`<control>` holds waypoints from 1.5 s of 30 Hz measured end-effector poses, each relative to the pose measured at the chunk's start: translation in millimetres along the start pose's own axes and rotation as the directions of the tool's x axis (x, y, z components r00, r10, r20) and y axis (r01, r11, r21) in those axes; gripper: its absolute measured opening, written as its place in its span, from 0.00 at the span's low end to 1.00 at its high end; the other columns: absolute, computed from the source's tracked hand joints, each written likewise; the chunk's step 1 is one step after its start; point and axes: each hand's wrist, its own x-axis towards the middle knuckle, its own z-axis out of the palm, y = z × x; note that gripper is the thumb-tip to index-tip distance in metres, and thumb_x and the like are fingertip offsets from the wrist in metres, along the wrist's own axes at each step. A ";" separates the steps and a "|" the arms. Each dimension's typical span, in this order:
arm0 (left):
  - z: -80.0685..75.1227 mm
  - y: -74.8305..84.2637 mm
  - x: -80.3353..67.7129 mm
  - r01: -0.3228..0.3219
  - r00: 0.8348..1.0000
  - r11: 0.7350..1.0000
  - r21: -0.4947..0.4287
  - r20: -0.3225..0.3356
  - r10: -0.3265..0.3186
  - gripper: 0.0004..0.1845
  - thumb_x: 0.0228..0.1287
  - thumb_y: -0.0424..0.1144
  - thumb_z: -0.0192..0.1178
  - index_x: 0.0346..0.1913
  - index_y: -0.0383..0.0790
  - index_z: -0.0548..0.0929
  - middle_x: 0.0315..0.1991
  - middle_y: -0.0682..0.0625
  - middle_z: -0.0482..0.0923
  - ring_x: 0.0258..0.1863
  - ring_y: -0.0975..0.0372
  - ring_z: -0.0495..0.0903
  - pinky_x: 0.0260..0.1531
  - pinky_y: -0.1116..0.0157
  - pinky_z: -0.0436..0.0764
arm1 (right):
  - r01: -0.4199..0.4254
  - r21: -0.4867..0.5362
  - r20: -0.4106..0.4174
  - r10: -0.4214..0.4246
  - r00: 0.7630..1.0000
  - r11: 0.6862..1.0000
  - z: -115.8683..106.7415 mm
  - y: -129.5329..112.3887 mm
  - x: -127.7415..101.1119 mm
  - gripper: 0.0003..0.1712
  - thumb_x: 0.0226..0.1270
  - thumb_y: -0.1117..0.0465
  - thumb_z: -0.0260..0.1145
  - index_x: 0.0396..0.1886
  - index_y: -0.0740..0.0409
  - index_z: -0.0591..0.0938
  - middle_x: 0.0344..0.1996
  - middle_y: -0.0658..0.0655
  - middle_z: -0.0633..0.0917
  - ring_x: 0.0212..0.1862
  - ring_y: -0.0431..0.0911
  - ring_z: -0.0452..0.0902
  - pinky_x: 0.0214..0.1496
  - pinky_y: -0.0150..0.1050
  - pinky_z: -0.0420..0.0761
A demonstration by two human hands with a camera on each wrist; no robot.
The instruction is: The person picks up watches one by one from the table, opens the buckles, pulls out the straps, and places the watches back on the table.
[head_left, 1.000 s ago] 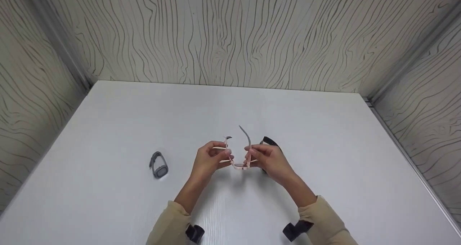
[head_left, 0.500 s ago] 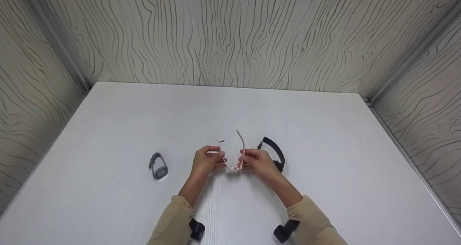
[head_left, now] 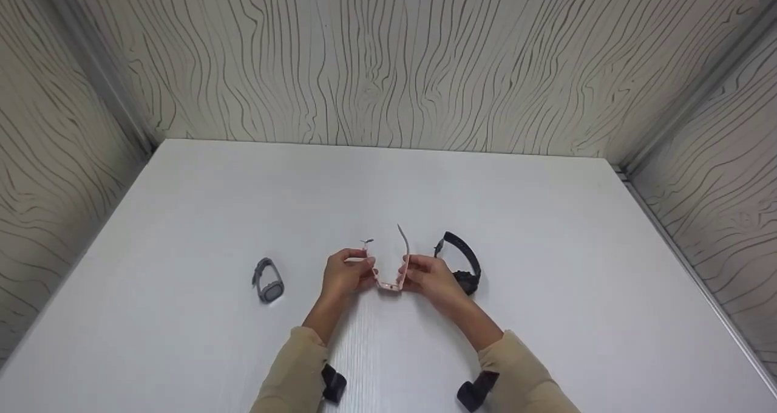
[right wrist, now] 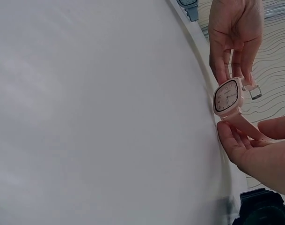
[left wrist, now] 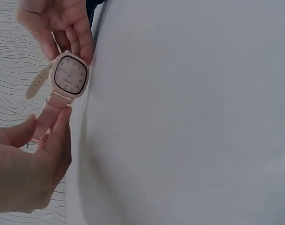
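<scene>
Between the two hands is a pink wristwatch [head_left: 389, 286], unbuckled, its strap ends pointing up and away from the person. The left hand [head_left: 345, 273] pinches the strap half with the metal buckle between thumb and fingers. The right hand [head_left: 432, 279] pinches the other strap half, whose tip stands free above the fingers. In the left wrist view the square-cornered pink watch dial [left wrist: 70, 75] shows its numerals, and the strap with holes sticks out beside it. From the right wrist the same watch [right wrist: 227, 96] appears with its buckle [right wrist: 256, 92] beyond the left hand's fingers.
A black wristwatch [head_left: 466, 279] lies just right of the right hand, its strap curved upward. Farther left lies a grey wristwatch [head_left: 271, 290] with its strap looped. All are on a white table [head_left: 388, 188] enclosed by wood-patterned panels [head_left: 370, 61].
Both hands have moved left and slightly toward the person with the pink watch, lowering it toward the table. The black watch, mostly hidden before, now shows. The grey watch stays put.
</scene>
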 end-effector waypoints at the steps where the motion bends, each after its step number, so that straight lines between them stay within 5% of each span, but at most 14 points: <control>1: 0.0 0.0 0.3 0.000 1.000 1.000 -0.001 0.000 0.000 0.14 0.58 0.26 0.58 0.46 0.24 0.73 0.32 0.38 0.79 0.27 0.57 0.82 0.30 0.64 0.82 | -0.004 0.002 -0.001 0.004 1.000 1.000 0.2 0.1 0.2 0.17 0.65 0.78 0.45 0.53 0.84 0.64 0.37 0.64 0.76 0.39 0.45 0.77 0.47 0.40 0.78; 24: 2.3 1.2 -0.2 0.034 0.999 0.984 0.173 -0.029 -0.029 0.15 0.61 0.26 0.54 0.50 0.23 0.74 0.39 0.39 0.77 0.36 0.56 0.80 0.37 0.66 0.80 | -0.058 -0.020 -0.058 0.056 0.997 0.998 2.4 0.0 1.1 0.24 0.62 0.77 0.47 0.58 0.83 0.60 0.47 0.73 0.72 0.42 0.46 0.75 0.51 0.41 0.76; 45: -2.0 9.7 -9.0 0.020 1.000 0.976 0.216 -0.026 -0.015 0.13 0.63 0.27 0.51 0.48 0.24 0.76 0.38 0.39 0.77 0.36 0.55 0.78 0.36 0.64 0.79 | -0.091 -0.043 -0.139 0.084 0.987 0.995 5.9 -9.4 -4.1 0.22 0.63 0.74 0.50 0.57 0.79 0.65 0.51 0.71 0.71 0.46 0.51 0.73 0.50 0.41 0.76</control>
